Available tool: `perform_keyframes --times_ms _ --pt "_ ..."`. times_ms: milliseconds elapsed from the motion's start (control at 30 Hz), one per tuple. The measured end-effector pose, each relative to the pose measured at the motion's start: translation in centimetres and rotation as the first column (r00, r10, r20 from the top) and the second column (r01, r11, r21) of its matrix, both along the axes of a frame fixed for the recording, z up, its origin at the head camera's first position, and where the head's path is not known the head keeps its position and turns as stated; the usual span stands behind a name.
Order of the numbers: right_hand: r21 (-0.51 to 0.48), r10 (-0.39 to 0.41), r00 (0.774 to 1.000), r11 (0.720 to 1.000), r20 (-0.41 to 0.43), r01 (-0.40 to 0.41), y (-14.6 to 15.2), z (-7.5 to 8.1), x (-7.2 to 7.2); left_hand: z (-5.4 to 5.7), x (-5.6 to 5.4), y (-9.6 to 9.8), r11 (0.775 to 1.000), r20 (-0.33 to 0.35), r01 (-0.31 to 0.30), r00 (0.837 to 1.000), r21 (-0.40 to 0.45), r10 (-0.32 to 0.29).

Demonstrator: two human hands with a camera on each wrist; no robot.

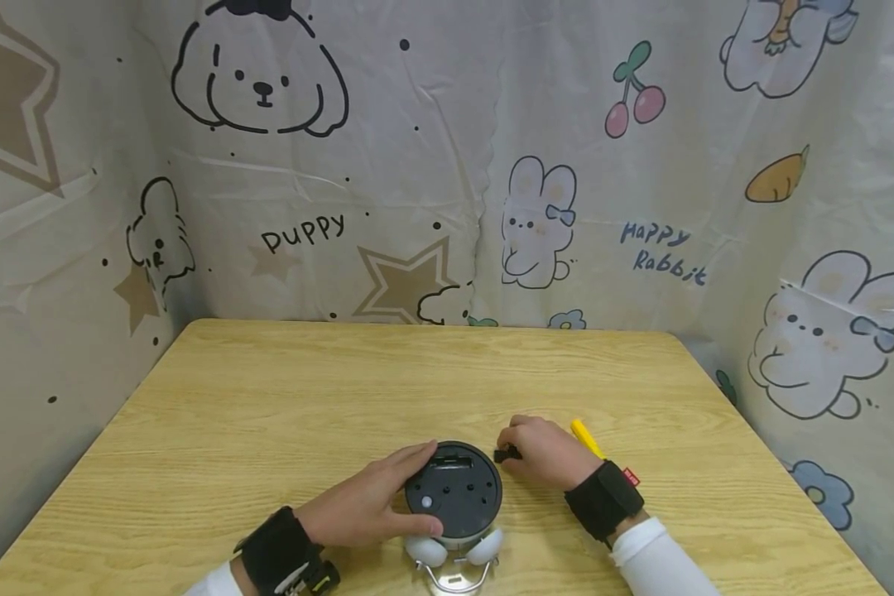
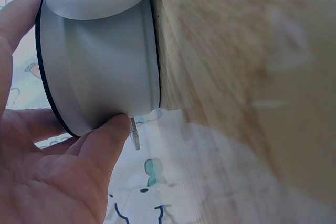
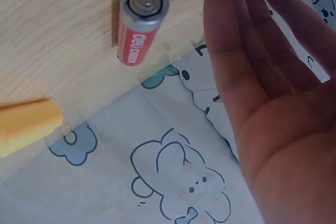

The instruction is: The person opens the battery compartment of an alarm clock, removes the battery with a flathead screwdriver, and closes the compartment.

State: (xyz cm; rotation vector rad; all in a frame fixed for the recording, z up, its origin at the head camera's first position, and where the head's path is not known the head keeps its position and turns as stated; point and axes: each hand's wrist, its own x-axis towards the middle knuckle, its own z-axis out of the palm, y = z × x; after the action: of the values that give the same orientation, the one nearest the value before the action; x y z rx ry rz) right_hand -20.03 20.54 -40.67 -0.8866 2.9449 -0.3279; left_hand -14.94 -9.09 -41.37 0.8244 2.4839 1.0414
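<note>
A twin-bell alarm clock (image 1: 462, 492) lies face down on the table, its black back upward and two white bells (image 1: 484, 548) toward me. My left hand (image 1: 368, 501) grips its rim, thumb over the back near the bells and fingers at the far side. In the left wrist view its pale side (image 2: 105, 61) shows. A recessed slot (image 1: 453, 462) lies at the back's far end. Right beside the clock, my right hand (image 1: 547, 451) pinches a small black piece (image 1: 507, 454), mostly covered by the fingers. A red and silver battery (image 3: 139, 27) is near that hand.
A yellow handle (image 1: 585, 437) lies behind my right wrist, its rest hidden. The wooden table (image 1: 305, 389) ends at a printed curtain (image 1: 402, 165) at the back and sides.
</note>
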Motion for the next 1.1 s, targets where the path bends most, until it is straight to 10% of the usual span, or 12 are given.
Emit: perform_keyframes --times_ms 1100 --pt "-0.026 0.097 0.991 0.995 -0.091 -0.099 0.09 0.16 -0.07 0.04 0.04 0.13 1.000 0.004 -0.004 1.000 0.008 0.004"
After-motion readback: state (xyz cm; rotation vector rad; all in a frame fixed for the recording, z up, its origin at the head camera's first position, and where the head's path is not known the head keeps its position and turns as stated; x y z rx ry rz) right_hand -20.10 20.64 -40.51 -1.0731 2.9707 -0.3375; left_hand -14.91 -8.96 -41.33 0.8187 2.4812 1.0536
